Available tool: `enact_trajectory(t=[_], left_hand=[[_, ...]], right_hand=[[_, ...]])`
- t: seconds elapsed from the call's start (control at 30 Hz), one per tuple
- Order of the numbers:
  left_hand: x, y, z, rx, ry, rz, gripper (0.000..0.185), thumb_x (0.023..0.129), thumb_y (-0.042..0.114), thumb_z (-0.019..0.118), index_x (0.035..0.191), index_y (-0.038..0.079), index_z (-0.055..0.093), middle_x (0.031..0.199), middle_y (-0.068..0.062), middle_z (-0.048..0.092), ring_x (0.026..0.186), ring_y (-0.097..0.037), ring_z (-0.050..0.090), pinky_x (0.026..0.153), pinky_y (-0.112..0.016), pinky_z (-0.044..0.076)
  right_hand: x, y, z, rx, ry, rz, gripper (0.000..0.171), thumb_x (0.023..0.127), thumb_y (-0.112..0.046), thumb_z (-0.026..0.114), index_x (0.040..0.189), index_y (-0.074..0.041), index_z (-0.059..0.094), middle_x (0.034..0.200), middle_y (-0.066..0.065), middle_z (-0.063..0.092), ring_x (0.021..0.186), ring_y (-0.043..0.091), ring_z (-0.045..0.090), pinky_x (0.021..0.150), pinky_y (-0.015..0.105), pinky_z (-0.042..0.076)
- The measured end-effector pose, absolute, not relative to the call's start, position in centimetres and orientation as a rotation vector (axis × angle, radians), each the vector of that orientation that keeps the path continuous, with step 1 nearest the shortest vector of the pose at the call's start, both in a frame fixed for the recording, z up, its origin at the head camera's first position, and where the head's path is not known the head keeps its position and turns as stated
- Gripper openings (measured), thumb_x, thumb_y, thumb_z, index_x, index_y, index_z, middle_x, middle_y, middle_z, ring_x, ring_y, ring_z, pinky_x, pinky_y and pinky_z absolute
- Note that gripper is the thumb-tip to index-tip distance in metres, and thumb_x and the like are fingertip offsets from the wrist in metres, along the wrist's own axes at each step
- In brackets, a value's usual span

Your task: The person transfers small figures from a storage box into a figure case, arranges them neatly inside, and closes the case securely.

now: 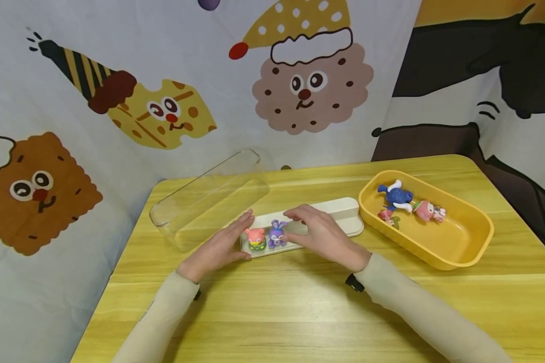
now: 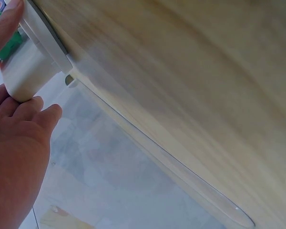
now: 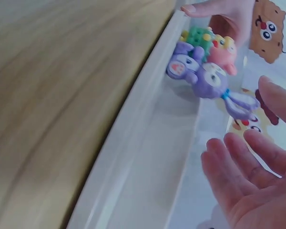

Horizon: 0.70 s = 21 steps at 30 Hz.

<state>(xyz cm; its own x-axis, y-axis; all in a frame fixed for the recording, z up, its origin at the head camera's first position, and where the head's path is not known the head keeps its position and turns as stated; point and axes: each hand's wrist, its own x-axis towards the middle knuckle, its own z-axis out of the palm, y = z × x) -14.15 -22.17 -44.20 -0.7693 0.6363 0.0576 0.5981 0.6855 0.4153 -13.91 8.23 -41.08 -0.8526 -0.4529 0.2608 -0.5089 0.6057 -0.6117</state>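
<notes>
Two toy figures stand side by side at the left end of a long white tray (image 1: 351,227). One is a pink-headed figure (image 1: 256,241) with a green body; the other is a purple rabbit figure (image 1: 277,237) with long ears. My left hand (image 1: 220,246) grips the tray's left end, thumb at the front and fingers round the back. In the right wrist view, my right hand (image 3: 257,191) hovers beside the rabbit's ears, its fingers spread, holding nothing.
A clear plastic cover (image 1: 209,194) stands behind the left hand, by the fabric backdrop. On the right, a yellow bin (image 1: 483,234) contains a blue figure (image 1: 397,196), a pink figure (image 1: 424,210) and a small red-and-green figure (image 1: 387,218). The bin sits close to the tray's right end.
</notes>
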Motion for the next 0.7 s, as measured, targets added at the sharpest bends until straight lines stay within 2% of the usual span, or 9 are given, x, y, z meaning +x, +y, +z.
enact_trajectory(t=[0.13, 0.37, 0.7], left_hand=[[-14.2, -22.2, -44.3, 1.043, 2.803, 0.641, 0.096, 0.087, 0.022, 0.086, 0.162, 0.001, 0.03, 0.171, -0.013, 0.019, 0.153, -0.032, 0.029, 0.116, -0.048, 0.041], [-14.2, -22.3, -44.4, 1.034, 2.803, 0.64, 0.096, 0.087, 0.022, 0.086, 0.162, 0.001, 0.03, 0.171, -0.012, 0.018, 0.152, -0.033, 0.03, 0.117, -0.049, 0.04], [-14.2, -22.3, -44.5, 1.049, 2.804, 0.643, 0.097, 0.087, 0.022, 0.086, 0.163, 0.002, 0.029, 0.171, -0.012, 0.019, 0.153, -0.032, 0.029, 0.117, -0.048, 0.039]], right_hand=[[-13.4, 9.5, -40.4, 0.785, -2.738, 1.101, 0.053, 0.09, -0.04, 0.082, 0.133, -0.012, 0.067, 0.134, 0.005, 0.067, 0.123, 0.027, 0.064, 0.102, 0.049, 0.054], [-12.5, 12.5, -39.2, 0.744, -2.747, 1.136, 0.058, 0.095, -0.051, 0.073, 0.14, -0.016, 0.064, 0.149, 0.004, 0.058, 0.138, 0.029, 0.053, 0.113, 0.054, 0.044], [-11.3, 17.1, -37.6, 0.688, -2.712, 1.121, 0.06, 0.097, -0.041, 0.074, 0.149, -0.016, 0.057, 0.158, 0.003, 0.048, 0.143, 0.035, 0.046, 0.112, 0.062, 0.04]])
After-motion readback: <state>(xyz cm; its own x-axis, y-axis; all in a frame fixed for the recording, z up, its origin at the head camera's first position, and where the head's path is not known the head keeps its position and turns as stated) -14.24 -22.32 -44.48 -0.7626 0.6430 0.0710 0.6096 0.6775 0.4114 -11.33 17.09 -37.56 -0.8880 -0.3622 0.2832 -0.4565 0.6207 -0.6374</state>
